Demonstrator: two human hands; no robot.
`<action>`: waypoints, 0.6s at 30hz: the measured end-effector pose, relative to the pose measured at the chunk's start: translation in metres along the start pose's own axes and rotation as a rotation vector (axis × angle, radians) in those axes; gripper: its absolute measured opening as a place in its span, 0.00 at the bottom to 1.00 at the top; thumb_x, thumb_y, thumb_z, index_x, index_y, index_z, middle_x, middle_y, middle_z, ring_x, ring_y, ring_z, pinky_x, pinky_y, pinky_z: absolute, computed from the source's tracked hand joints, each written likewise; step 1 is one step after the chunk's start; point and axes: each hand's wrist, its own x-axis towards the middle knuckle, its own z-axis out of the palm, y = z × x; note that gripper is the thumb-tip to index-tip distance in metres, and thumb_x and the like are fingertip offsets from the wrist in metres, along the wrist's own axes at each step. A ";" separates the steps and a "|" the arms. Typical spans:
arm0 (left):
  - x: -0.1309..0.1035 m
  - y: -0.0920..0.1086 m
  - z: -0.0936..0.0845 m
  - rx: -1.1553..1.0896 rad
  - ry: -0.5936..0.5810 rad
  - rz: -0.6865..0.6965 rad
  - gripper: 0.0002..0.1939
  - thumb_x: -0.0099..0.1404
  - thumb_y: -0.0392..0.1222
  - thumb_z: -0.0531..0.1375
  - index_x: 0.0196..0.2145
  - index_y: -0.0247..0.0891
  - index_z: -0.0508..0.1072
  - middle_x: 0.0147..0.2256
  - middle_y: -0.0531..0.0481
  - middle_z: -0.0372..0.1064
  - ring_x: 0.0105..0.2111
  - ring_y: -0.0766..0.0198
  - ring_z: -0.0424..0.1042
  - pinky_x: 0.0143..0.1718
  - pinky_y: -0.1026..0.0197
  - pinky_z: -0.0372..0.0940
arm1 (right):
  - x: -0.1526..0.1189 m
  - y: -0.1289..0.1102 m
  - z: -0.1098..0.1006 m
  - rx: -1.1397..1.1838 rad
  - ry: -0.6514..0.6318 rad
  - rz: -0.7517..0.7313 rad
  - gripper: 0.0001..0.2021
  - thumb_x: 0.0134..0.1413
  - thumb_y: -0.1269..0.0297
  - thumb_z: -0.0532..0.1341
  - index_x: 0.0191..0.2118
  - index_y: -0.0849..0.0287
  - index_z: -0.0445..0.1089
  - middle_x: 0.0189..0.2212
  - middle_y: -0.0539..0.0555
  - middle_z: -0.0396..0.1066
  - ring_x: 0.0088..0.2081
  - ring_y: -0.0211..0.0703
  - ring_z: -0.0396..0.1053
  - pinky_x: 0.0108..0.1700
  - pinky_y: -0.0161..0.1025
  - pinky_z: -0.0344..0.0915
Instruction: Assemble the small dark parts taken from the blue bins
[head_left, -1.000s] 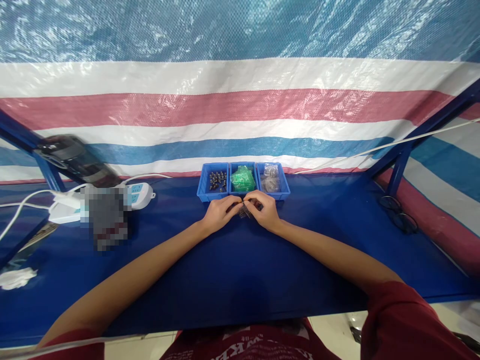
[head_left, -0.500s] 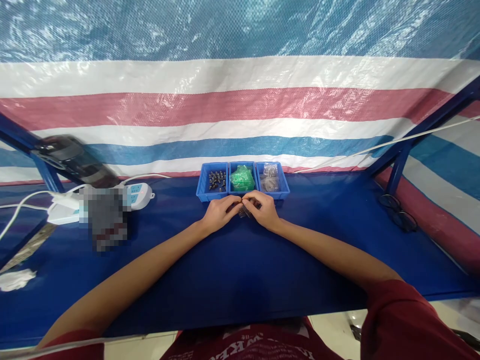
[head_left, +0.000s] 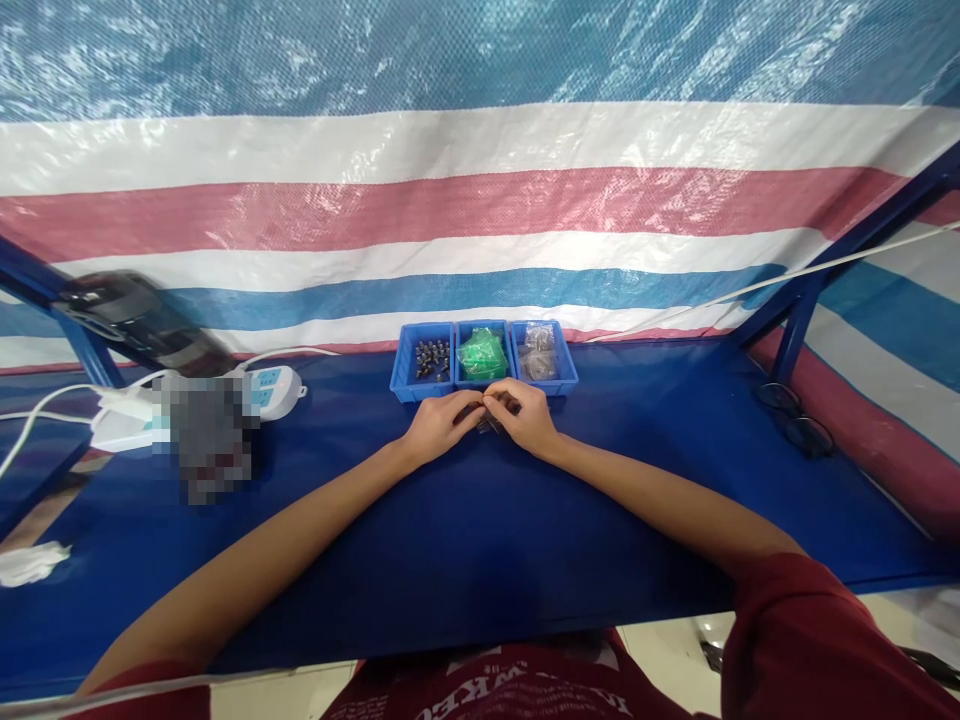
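My left hand point(head_left: 441, 426) and my right hand point(head_left: 527, 416) meet fingertip to fingertip over the blue table, just in front of three joined blue bins. Both are closed in a pinch on something too small to make out. Small dark pieces point(head_left: 491, 424) show under and between the fingers. The left bin point(head_left: 403, 382) contains small metallic parts point(head_left: 433, 358), the middle bin point(head_left: 461, 384) a green plastic packet point(head_left: 482, 354), and the right bin point(head_left: 567, 382) clear plastic bags point(head_left: 538, 352).
On the left are a power strip point(head_left: 277, 391) with white cables, a dark bottle point(head_left: 142, 318), a blurred dark object point(head_left: 210, 435) and a crumpled white tissue point(head_left: 34, 564). Black glasses point(head_left: 795, 420) lie at the right. Blue frame legs and a striped sheet stand behind.
The view has shifted very slightly. Both hands stay fingertip to fingertip, with the fingers barely moved.
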 end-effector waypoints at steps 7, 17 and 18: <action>-0.001 -0.001 0.000 0.021 -0.010 0.009 0.11 0.69 0.43 0.51 0.44 0.37 0.69 0.36 0.49 0.73 0.29 0.68 0.71 0.29 0.68 0.61 | 0.000 0.001 0.000 0.008 0.001 0.012 0.07 0.56 0.63 0.56 0.33 0.59 0.69 0.27 0.52 0.70 0.25 0.36 0.66 0.28 0.34 0.63; -0.002 -0.001 0.001 0.050 0.014 0.026 0.12 0.69 0.43 0.51 0.45 0.36 0.69 0.34 0.49 0.73 0.28 0.69 0.71 0.28 0.68 0.61 | -0.002 0.003 0.002 0.014 -0.002 0.015 0.07 0.54 0.62 0.59 0.35 0.59 0.69 0.27 0.51 0.70 0.25 0.36 0.66 0.28 0.34 0.64; -0.002 -0.001 0.001 0.051 0.016 0.025 0.12 0.68 0.44 0.51 0.45 0.36 0.69 0.34 0.49 0.73 0.28 0.69 0.71 0.28 0.68 0.61 | -0.002 0.003 0.002 0.013 -0.002 0.016 0.07 0.54 0.62 0.59 0.35 0.59 0.69 0.27 0.51 0.70 0.25 0.36 0.67 0.28 0.34 0.64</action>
